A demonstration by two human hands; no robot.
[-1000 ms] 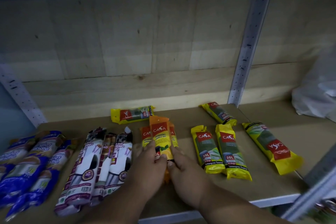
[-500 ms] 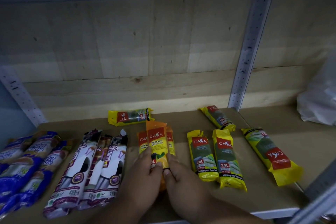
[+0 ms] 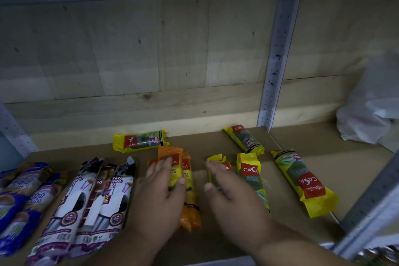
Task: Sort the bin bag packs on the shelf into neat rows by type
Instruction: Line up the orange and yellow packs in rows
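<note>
Left hand (image 3: 160, 188) lies flat on the orange packs (image 3: 187, 190) mid-shelf (image 3: 216, 242), fingers straight, thumb alongside. Right hand (image 3: 231, 196) is over a yellow pack (image 3: 218, 161), fingers loosely extended; whether it touches is unclear. Other yellow packs (image 3: 304, 181) lie scattered right and behind; white packs (image 3: 90, 205) at left.

Shelf board (image 3: 216, 242): matt brown, smooth, looked like cardboard or fibreboard.
Back wall (image 3: 129, 49): bare pale wood planks, matt, with knots and visible grain.
Uprights (image 3: 277, 58): grey painted metal, perforated, dull finish.
Yellow packs (image 3: 305, 181): glossy plastic film, crinkled at the sealed ends.
Orange packs (image 3: 190, 201): shiny plastic wrap, smooth, slightly translucent.
White drawstring packs (image 3: 73, 207): glossy printed plastic film catching the light.
Blue packs (image 3: 19, 198): glossy plastic wrap, soft and wrinkled.
White bag (image 3: 371, 106): thin, crumpled plastic, blurred.
</note>
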